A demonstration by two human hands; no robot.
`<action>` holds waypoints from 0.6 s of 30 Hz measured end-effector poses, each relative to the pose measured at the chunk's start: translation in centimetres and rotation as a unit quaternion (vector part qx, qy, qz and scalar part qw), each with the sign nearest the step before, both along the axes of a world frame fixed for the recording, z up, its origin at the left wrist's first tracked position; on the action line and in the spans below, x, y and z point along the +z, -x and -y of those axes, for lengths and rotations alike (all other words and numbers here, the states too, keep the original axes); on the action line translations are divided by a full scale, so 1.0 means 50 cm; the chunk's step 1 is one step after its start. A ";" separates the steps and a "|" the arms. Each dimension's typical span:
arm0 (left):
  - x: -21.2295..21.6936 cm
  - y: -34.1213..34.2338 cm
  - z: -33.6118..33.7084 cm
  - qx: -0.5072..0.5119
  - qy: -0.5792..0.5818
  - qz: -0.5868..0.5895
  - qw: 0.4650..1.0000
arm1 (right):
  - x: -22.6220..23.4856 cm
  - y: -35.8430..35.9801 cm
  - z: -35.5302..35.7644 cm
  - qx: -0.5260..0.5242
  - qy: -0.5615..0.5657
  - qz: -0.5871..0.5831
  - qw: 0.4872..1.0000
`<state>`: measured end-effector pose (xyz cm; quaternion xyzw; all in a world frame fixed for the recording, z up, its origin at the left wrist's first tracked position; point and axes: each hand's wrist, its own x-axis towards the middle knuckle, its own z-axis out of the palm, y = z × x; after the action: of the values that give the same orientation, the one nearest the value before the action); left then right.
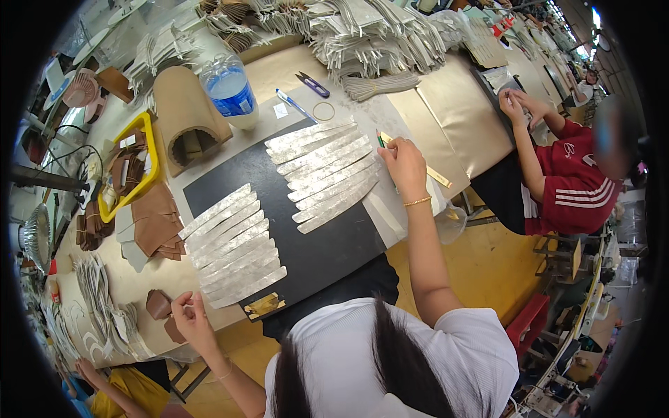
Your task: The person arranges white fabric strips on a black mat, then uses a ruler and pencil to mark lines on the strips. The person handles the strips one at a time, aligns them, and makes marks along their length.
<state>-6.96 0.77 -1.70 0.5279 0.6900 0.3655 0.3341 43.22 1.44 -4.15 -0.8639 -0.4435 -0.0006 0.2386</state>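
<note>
R hand (pixel 403 166) sits at the 3 o'clock edge of the upper strip fan (pixel 326 174), fingers pinched on a green pencil (pixel 380 138) pointing toward 11. Strips' long axes run approx 8–2 o'clock, their near ends just beside R fingers; R is the closer hand. L hand (pixel 191 317) at 7 o'clock of the lower strip fan (pixel 233 245), fingers loosely curled, holding nothing I can tell, near a brown piece (pixel 158 304).

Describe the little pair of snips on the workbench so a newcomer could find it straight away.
Start at the black mat in the middle of the long workbench. Beyond its far edge, near the upright water bottle, lie the snips. They alone have a purple handle; the blue pen beside them is longer and thinner.
</note>
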 end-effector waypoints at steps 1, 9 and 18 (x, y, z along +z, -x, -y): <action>0.011 -0.017 -0.001 -0.003 -0.002 0.000 1.000 | -0.010 0.000 -0.004 -0.005 -0.005 -0.009 1.000; 0.025 -0.081 -0.002 -0.038 -0.061 -0.008 0.997 | -0.005 -0.039 -0.011 -0.027 -0.053 -0.189 0.980; 0.028 -0.111 0.016 -0.033 -0.061 -0.003 0.998 | 0.066 -0.119 0.062 0.091 -0.422 -0.752 0.498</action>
<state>-1.41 -0.02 -0.31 0.5710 0.6496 0.3938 0.3113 49.18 -1.66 -0.86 -0.2898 -0.1195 0.4836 0.8172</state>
